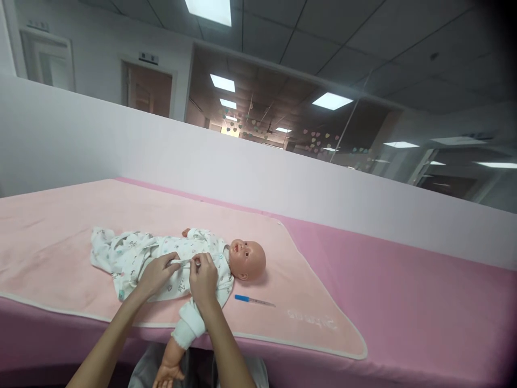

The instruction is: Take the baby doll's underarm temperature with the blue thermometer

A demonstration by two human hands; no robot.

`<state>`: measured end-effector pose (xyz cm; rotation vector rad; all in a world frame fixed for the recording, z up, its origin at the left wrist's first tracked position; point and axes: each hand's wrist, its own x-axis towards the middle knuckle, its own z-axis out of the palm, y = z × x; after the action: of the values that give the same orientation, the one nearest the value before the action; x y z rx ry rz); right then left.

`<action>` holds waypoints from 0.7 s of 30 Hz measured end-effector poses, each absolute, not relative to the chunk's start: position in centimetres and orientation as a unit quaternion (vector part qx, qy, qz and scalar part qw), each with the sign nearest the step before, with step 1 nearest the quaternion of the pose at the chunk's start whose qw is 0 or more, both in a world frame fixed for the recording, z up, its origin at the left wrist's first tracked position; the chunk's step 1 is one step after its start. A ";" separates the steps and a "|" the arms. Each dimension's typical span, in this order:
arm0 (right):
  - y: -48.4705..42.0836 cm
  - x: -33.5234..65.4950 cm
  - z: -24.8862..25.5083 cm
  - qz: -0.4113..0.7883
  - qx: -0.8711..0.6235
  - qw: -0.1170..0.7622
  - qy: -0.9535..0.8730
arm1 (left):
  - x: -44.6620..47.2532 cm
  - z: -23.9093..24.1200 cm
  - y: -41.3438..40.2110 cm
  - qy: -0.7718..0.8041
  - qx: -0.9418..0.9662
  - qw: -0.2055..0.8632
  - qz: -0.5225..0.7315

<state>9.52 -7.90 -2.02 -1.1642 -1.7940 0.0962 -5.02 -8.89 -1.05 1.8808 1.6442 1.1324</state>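
Observation:
A baby doll (252, 261) lies on its back with its head to the right. It wears a white printed romper (137, 245), and one bare doll arm (172, 355) hangs over the table's near edge. Over the doll's chest, my left hand (159, 271) pinches the edge of the romper's front. Close beside it, my right hand (204, 276) is closed on the same fabric, with a strip of white cloth stretched between the two. Exactly which part of the opening the fingers grip is hard to see.
A thin clear stick with a blue end (255, 300), perhaps a thermometer, lies near the doll's head. Beneath is a peach blanket (60, 231) with a pale border, spread on a pink padded table (404, 296). A white partition (242, 178) rises behind it.

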 end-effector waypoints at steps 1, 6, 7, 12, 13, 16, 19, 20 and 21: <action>-7.9 9.5 -2.1 0.037 -0.478 0.483 -0.733 | -4.8 -1.1 -8.9 0.595 0.664 0.198 0.408; -7.8 9.5 -2.2 0.044 -0.476 0.489 -0.729 | -4.6 -1.6 -8.6 0.610 0.616 0.198 0.457; -7.8 9.5 -2.2 0.048 -0.475 0.491 -0.729 | -4.7 -1.8 -8.5 0.607 0.603 0.206 0.475; -7.8 9.5 -2.3 0.063 -0.464 0.500 -0.728 | -5.5 -2.2 -8.3 0.578 0.575 0.251 0.522; -7.8 9.5 -2.3 0.065 -0.462 0.503 -0.728 | -5.6 -2.1 -8.4 0.568 0.586 0.255 0.518; -7.8 9.5 -2.2 0.068 -0.460 0.507 -0.726 | -5.8 -1.7 -8.8 0.538 0.632 0.275 0.485; -7.8 9.5 -2.0 0.069 -0.464 0.500 -0.728 | -5.8 -1.4 -9.1 0.537 0.657 0.282 0.447; -7.8 9.5 -2.0 0.070 -0.466 0.496 -0.730 | -5.8 -1.4 -9.1 0.543 0.660 0.277 0.440; -7.8 9.5 -2.0 0.069 -0.466 0.493 -0.731 | -5.8 -1.4 -9.1 0.549 0.662 0.269 0.435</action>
<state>9.53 -7.79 -1.95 -1.1316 -1.7745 0.1681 -5.76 -9.14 -1.42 1.7841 1.4792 1.1733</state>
